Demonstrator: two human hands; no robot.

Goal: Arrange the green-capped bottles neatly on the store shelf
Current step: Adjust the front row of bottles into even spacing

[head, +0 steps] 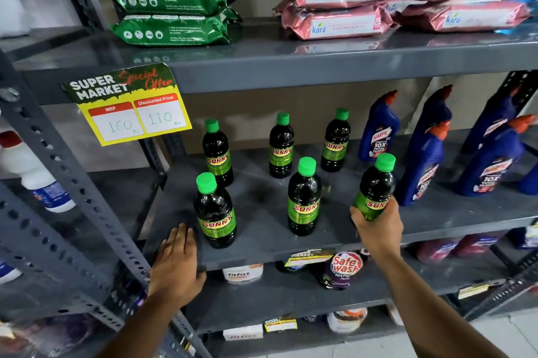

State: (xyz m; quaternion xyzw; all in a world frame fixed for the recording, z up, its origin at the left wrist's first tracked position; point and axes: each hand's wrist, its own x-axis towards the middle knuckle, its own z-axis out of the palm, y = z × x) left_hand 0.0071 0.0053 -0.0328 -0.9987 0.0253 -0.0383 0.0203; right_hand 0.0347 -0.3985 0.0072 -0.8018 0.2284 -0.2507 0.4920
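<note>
Currently: placement step under way. Right hand [375, 226] is wrapped around the lower body of a dark plastic bottle with a bright green cap and green-yellow "SUNNY" label [375, 185], held upright at the front right of the grey metal middle shelf [262, 212]. Cannot tell whether its base is on the shelf or just above it; the hand hides it.

Left hand [177, 258] lies flat, fingers together and extended, palm down on the front lip of the same shelf, gripping nothing. It sits just beside the front-left green-capped bottle [215, 212], apart from it.

Five more such bottles stand upright, unheld. Back row: left [217, 153], middle [281, 146], right [335, 142]. Front row: the front-left one, and a centre one [304, 197]. Spacing is loose; the rows are not quite square.

Neighbours: blue angled-neck toilet-cleaner bottles with orange caps [422, 159] stand close to the right of the held bottle. A yellow and green price card [128, 104] hangs from the shelf above. Green wipe packs [168, 12] and pink wipe packs [337, 5] lie on the upper shelf.

Judgement: task looks well along, with the held bottle completing a two-by-three block. Next move calls for setting it down level with the front row, in line with the back-right bottle, label forward, and clear of the blue bottles. Then release, and perhaps nudge the rest to even the gaps.
</note>
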